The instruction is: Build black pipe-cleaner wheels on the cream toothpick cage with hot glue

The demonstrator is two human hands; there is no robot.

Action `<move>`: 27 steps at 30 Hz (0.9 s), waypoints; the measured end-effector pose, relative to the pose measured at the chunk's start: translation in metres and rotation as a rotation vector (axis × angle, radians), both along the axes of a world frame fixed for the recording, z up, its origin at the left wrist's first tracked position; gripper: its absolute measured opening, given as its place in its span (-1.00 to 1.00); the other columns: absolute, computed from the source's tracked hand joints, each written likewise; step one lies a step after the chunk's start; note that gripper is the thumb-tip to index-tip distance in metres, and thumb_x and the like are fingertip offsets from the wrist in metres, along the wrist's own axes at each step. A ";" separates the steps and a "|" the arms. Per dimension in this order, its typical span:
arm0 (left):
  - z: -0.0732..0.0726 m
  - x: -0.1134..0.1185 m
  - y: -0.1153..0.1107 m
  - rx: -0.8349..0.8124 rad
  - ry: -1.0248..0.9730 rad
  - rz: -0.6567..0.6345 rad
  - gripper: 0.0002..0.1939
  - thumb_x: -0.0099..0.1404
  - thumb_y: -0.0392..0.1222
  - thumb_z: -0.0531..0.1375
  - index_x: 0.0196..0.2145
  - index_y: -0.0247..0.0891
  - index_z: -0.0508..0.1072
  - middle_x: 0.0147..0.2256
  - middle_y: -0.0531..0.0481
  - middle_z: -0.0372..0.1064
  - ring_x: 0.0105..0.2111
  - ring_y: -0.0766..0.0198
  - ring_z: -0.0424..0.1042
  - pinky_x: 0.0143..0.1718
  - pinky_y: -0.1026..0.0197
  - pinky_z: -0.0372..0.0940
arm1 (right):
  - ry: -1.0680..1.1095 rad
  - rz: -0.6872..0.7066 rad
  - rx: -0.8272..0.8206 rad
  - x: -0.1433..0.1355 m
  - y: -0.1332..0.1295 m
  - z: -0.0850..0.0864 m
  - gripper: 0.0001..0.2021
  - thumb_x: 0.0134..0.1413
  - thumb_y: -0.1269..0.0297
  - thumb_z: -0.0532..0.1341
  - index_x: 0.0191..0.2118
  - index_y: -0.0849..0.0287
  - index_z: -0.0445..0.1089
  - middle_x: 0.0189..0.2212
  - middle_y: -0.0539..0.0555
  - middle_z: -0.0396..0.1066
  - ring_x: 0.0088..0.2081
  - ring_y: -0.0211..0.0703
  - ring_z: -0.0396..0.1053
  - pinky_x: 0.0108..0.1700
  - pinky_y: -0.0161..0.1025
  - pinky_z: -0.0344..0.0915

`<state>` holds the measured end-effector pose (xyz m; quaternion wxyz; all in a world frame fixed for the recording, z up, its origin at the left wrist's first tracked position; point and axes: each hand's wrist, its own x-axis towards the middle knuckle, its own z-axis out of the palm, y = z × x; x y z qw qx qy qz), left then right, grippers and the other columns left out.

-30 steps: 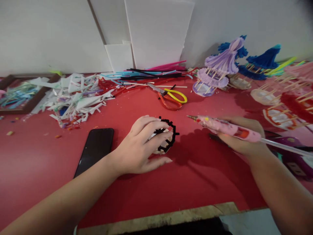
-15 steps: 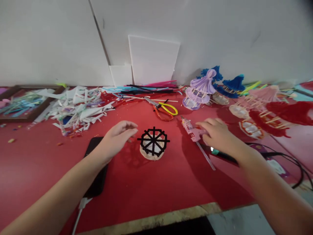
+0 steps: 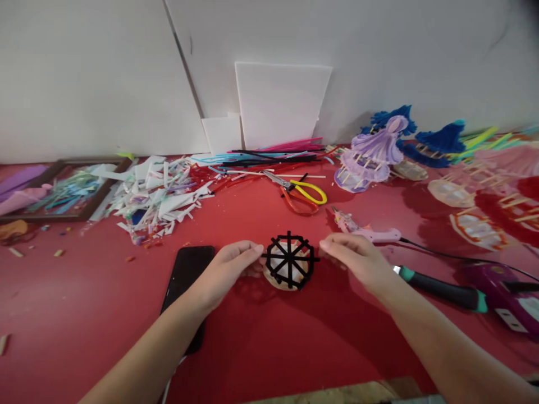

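A black spoked wheel frame point(image 3: 289, 257), made of thin fuzzy strips, sits over a pale round base point(image 3: 283, 285) on the red table. At its left spoke end, the thumb and index finger of my left hand point(image 3: 238, 261) pinch together and touch the strip. My right hand point(image 3: 356, 255) is by the right spoke end, thumb and fingertips closed; whether they hold anything is hidden. Behind my right hand lies a pink glue gun point(image 3: 377, 234), its front partly covered with smears. A black phone point(image 3: 191, 272) lies beside my left forearm.
Red- and yellow-handled scissors point(image 3: 301, 193) lie behind the frame, before a row of coloured pipe cleaners point(image 3: 269, 159). White scraps point(image 3: 164, 193) pile at left. Small carousel-like crafts point(image 3: 370, 157) stand at right. A black-green handled tool point(image 3: 442, 289) and purple device point(image 3: 501, 297) lie near my right forearm.
My right hand has let go of the glue gun, now lying on the table, and moved left to the wheel frame. My left hand has come in against the frame's left side. The view has shifted.
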<state>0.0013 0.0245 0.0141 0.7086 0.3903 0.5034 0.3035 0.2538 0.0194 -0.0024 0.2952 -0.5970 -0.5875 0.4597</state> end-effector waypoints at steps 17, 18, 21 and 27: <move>0.007 0.002 -0.003 0.059 0.333 -0.208 -0.68 0.07 0.06 0.28 -0.44 -0.30 0.52 -0.44 -0.06 0.49 -0.44 0.25 0.40 -0.41 0.25 0.26 | 0.342 -0.024 -0.189 -0.018 -0.008 0.000 -0.66 -0.02 0.04 0.28 -0.59 0.17 0.31 -0.67 -0.13 0.06 -0.60 -0.40 -0.03 -0.58 -0.34 -0.09; 0.007 0.002 -0.004 0.048 0.339 -0.213 -0.68 0.06 0.06 0.28 -0.44 -0.30 0.52 -0.43 -0.06 0.49 -0.44 0.25 0.40 -0.43 0.26 0.25 | 0.333 -0.023 -0.186 -0.019 -0.008 0.000 -0.67 -0.02 0.06 0.28 -0.59 0.17 0.30 -0.68 -0.14 0.05 -0.61 -0.40 -0.04 -0.58 -0.34 -0.10; 0.005 0.003 -0.004 0.059 0.345 -0.217 -0.68 0.07 0.05 0.27 -0.43 -0.30 0.49 -0.45 -0.03 0.46 -0.47 0.28 0.37 -0.45 0.28 0.26 | 0.320 -0.027 -0.211 -0.020 -0.008 0.002 -0.70 -0.03 0.08 0.27 -0.56 0.17 0.28 -0.68 -0.14 0.05 -0.62 -0.41 -0.03 -0.60 -0.35 -0.11; 0.001 0.003 -0.005 0.135 0.338 -0.208 -0.72 0.11 0.02 0.26 -0.46 -0.27 0.38 -0.46 0.03 0.36 -0.44 0.31 0.30 -0.40 0.28 0.21 | 0.323 -0.057 -0.233 -0.020 -0.009 -0.001 -0.73 -0.04 0.08 0.29 -0.47 0.17 0.31 -0.63 -0.12 0.19 -0.63 -0.43 0.01 -0.62 -0.37 -0.09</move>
